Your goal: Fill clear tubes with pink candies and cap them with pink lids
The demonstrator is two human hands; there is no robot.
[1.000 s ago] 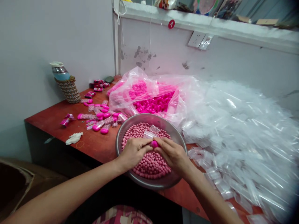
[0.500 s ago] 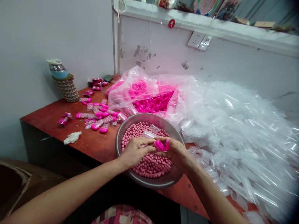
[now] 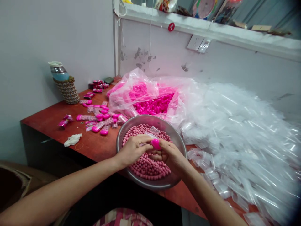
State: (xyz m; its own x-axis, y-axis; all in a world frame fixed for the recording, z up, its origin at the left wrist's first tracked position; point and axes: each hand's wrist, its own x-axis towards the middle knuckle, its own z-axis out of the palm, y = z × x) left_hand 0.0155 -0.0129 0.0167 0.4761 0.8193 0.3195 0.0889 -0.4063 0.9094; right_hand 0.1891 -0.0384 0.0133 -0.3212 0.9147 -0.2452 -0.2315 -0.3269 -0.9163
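Note:
Over a metal bowl (image 3: 182, 166) of round pink beads (image 3: 150, 172), my two hands meet at a bright pink cap (image 3: 155, 144). My left hand (image 3: 131, 150) is closed, its thumb and fingers pinching a small clear tube at the capped end; most of the tube is hidden by the fingers. Thumb and forefinger of my right hand (image 3: 171, 154) press on the right side of the cap, the other fingers curled below. Another clear tube (image 3: 154, 130) lies on the beads behind my hands.
Behind the bowl lies a plastic bag (image 3: 141, 78) of pink caps. Clear plastic tubes (image 3: 235, 125) pile up on the right. Filled, capped tubes (image 3: 98, 125) lie left on the red table (image 3: 47, 119), near a bottle (image 3: 58, 72) in a woven holder (image 3: 68, 91).
The pink cap's raised loop-like part no longer stands out; a rounded pink surface shows now. My right hand has shifted slightly left and its fingers have closed in on the cap.

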